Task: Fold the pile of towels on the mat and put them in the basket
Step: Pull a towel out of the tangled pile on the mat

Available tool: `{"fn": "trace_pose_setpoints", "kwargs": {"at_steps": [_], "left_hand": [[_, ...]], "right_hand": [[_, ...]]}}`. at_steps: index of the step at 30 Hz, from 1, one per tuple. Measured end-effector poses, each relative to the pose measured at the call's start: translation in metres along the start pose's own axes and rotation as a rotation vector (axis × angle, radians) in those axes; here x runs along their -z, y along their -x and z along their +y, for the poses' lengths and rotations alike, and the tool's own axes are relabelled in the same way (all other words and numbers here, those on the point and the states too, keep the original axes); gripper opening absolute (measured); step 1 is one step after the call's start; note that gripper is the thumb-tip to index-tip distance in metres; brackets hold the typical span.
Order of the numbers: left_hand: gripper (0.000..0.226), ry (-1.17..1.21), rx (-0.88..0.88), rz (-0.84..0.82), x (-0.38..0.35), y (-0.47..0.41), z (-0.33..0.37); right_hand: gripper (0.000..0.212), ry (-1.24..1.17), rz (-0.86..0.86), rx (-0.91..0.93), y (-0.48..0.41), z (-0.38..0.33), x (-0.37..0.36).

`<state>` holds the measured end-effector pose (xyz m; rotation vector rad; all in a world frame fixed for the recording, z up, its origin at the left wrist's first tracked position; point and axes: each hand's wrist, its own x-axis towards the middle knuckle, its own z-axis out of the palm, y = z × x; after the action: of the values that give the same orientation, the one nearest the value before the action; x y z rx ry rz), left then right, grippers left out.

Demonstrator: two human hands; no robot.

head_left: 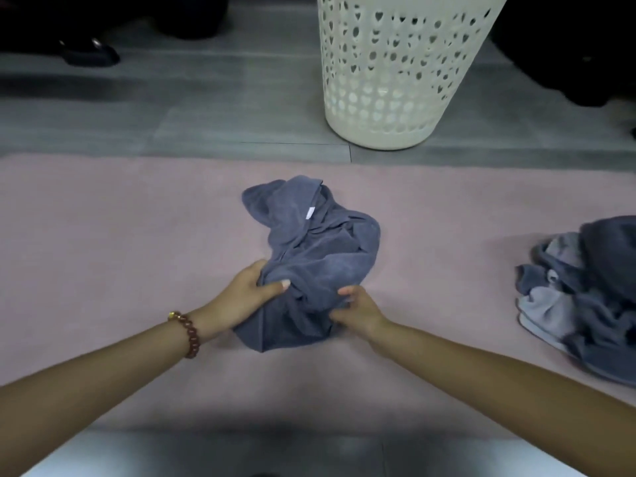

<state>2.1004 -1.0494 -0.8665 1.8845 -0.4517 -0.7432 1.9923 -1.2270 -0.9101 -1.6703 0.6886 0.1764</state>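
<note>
A crumpled dark blue-grey towel [320,249] with a small white tag lies in the middle of the pink mat [103,235]. My left hand [251,290] grips its near left part, thumb pressed into the cloth. My right hand [358,308] pinches a bunch of the same towel at its near right. A pile of dark and lighter grey towels [585,297] sits on the mat at the right edge. The cream perforated basket [395,74] stands on the floor beyond the mat, right of centre; its inside is out of view.
Grey plank floor [206,108] runs behind the mat. A dark shoe [89,53] and other dark shapes sit at the far left, and a dark mass [578,46] fills the far right. I wear a brown bead bracelet [189,333] on the left wrist.
</note>
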Motion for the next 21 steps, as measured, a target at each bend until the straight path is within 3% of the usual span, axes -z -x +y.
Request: {"fn": "trace_pose_setpoints", "kwargs": {"at_steps": [3,5,7,11,13,17,18,21], "left_hand": [[0.034,0.157,-0.019,0.171,0.004,-0.004,0.027],[0.022,0.242,0.016,0.248,0.007,-0.005,0.039],[0.010,0.217,0.012,0.277,0.009,-0.006,0.047],[0.016,0.255,0.043,0.225,0.008,-0.006,0.054],[0.010,0.315,0.094,0.201,0.004,-0.005,0.052],[0.012,0.088,0.045,0.183,-0.015,0.003,0.033],[0.017,0.005,-0.022,0.113,-0.022,0.007,0.022],[0.027,-0.430,-0.264,-0.198,-0.046,0.020,-0.011]], "right_hand": [[0.032,-0.207,0.112,0.022,0.006,-0.034,0.029],[0.027,-0.450,0.220,0.048,0.013,-0.056,0.057],[0.022,-0.533,0.279,0.083,0.024,-0.077,0.089],[0.016,-0.153,0.316,0.046,0.042,-0.097,0.147],[0.017,-0.133,0.265,-0.068,0.044,-0.090,0.166],[0.024,-0.547,-0.022,-0.112,0.039,-0.053,0.174],[0.025,-0.456,-0.058,-0.076,0.037,-0.038,0.172],[0.052,0.355,0.020,0.086,0.024,0.015,0.170]]}}
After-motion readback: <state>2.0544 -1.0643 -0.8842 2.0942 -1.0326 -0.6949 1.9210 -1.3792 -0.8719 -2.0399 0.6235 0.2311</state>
